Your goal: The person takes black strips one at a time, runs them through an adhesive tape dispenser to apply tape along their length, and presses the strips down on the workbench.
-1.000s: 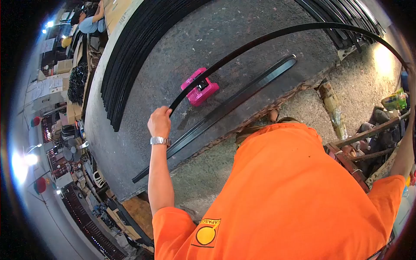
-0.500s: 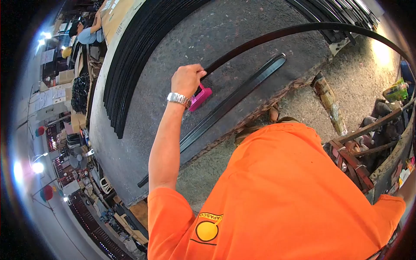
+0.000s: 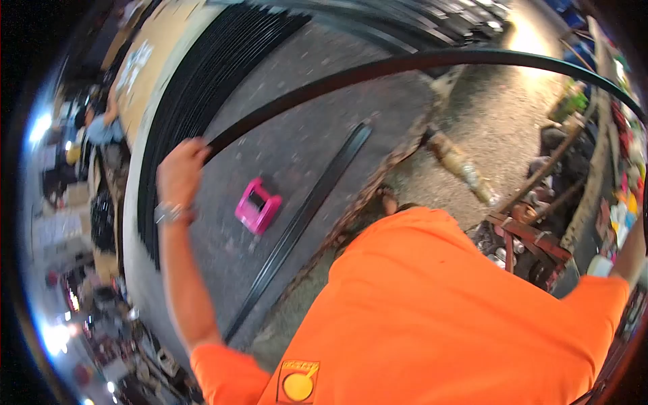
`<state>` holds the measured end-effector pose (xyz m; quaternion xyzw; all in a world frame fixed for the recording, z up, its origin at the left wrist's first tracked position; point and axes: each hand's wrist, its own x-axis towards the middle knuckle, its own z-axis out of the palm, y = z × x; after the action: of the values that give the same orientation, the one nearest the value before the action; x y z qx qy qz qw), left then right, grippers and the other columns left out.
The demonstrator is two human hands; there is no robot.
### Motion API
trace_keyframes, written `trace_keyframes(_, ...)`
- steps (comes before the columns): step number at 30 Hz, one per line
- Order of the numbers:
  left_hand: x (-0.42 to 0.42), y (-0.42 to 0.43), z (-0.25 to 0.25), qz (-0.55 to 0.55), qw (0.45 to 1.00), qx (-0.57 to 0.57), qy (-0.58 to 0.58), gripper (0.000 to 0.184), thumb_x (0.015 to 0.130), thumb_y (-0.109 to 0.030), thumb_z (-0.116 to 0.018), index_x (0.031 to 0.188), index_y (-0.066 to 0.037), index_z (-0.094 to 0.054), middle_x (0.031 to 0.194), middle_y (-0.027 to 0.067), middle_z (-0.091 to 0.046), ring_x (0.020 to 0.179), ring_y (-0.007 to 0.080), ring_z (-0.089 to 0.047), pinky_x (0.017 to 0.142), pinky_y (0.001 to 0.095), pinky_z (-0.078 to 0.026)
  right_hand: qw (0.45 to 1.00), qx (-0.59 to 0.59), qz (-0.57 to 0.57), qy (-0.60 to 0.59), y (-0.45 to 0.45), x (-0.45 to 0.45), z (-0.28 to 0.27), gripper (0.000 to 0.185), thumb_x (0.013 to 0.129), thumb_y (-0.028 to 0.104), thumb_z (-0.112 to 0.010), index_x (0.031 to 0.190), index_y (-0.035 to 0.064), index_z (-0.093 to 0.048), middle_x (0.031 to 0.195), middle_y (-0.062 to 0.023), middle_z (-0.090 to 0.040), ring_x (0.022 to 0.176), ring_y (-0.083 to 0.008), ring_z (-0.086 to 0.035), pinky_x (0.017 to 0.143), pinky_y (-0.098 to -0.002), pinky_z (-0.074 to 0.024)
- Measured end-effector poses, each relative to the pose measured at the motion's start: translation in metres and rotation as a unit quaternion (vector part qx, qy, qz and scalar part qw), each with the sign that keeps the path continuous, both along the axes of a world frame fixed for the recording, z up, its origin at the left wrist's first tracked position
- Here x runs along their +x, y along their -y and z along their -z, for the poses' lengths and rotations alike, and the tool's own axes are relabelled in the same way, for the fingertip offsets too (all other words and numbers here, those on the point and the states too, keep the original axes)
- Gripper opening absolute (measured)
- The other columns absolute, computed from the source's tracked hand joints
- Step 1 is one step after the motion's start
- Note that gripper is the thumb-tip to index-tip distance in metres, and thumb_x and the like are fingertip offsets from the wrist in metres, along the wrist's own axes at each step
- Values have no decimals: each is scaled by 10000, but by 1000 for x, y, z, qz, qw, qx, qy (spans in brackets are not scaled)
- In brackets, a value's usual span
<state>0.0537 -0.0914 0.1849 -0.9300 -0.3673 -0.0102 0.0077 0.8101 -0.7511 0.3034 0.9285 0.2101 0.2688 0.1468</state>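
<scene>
My left hand, with a metal-banded watch at the wrist, is closed round one end of a long, flat black strip. The strip arcs over the dark work table and runs off toward the right edge. Only part of my right forearm shows; the hand itself is out of sight. On the table to the right of my left hand lies a bright pink plastic piece with a black part inside. A shorter, glossy black channel-like strip lies diagonally near the table's edge.
Many black strips lie side by side along the table's far left. More strips are stacked at the top. A wrapped roll and a reddish frame stand on the floor side. Another person is at the upper left.
My left hand has moved left, carrying the strip's end away from the pink piece, which now lies in full view. The whole view has shifted as well.
</scene>
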Motion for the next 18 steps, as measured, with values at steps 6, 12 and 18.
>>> trace_keyframes(6, -114, -87, -88, -30, 985, 89, -142, 148, 868, -179, -755, 980, -83, -749, 936, 123, -716, 906, 345, -688, 794, 450, -529, 986, -2, -80, -149, -137, -55, 98, 238, 965, 248, -621, 1135, 101, -699, 1116, -178, -704, 1082, -382, -661, 919, -484, -512)
trace_keyframes(12, -164, -84, -153, -129, 974, 96, -159, 129, 844, -159, -775, 948, -85, -761, 939, 120, -732, 878, 340, -697, 785, 452, -525, 971, -18, -79, -224, -257, -118, 138, 211, 987, 243, -583, 1121, 146, -714, 1129, -101, -691, 1191, -295, -612, 995, -446, -499)
trace_keyframes(18, -195, -62, -188, -151, 964, 141, -165, 87, 848, -125, -761, 914, -70, -745, 880, 124, -715, 869, 325, -695, 772, 441, -518, 962, -18, -123, -245, -317, -115, 161, 231, 967, 217, -607, 1155, 150, -724, 1159, -103, -699, 1197, -314, -615, 1018, -460, -489)
